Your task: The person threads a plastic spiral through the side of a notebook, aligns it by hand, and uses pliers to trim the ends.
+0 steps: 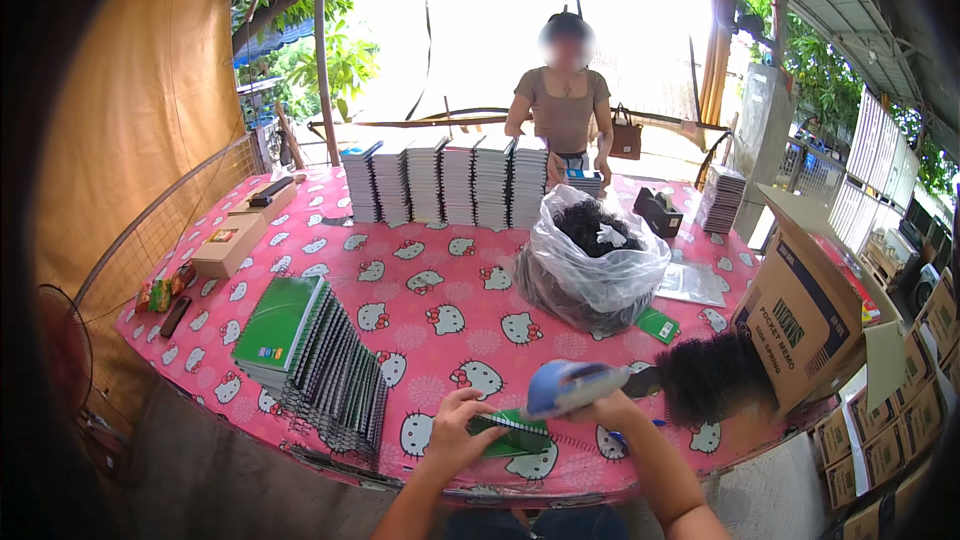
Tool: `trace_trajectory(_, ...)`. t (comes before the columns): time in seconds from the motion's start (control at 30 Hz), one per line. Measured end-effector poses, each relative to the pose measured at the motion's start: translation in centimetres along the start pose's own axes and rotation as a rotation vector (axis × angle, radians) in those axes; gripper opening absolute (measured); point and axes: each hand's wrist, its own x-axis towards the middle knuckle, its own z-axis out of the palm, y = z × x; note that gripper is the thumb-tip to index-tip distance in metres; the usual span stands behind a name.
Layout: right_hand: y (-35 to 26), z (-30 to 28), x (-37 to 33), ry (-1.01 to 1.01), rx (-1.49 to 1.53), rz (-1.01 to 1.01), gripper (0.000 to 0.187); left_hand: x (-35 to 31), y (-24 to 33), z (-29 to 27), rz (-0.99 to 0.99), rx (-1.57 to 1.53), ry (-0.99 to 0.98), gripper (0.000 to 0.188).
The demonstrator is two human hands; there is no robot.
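My left hand (458, 432) has its fingers closed on the spine edge of a green notebook (520, 437) lying near the table's front edge. A thin spiral coil (578, 445) runs from the notebook's spine out to the right. Just above it, my right hand (606, 410) grips a blue and grey handheld tool (568, 387), blurred by motion, so its exact kind is unclear. To the right lies a bundle of black spiral coils (705, 380). On the left stands a tall stack of green spiral notebooks (285, 325).
Stacks of spiral notebooks (445, 185) line the far side, where another person (565, 105) stands. A plastic bag of black coils (595, 275), a tape dispenser (658, 212) and an open cardboard box (800, 310) are on the right. A small brown box (230, 245) sits on the left.
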Motion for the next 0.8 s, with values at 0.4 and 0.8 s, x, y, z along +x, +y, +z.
trace_trajectory(0.4,-2.6,2.0,2.7,-0.05,-0.138,-0.132,0.041,-1.9,-5.3,0.7,-0.392,-1.017,0.117,0.028)
trace_trajectory(0.8,-4.1,2.8,3.6,-0.02,-0.314,-0.079,0.04,-1.2,-6.1,0.3,-0.564,-1.23,0.103,0.018)
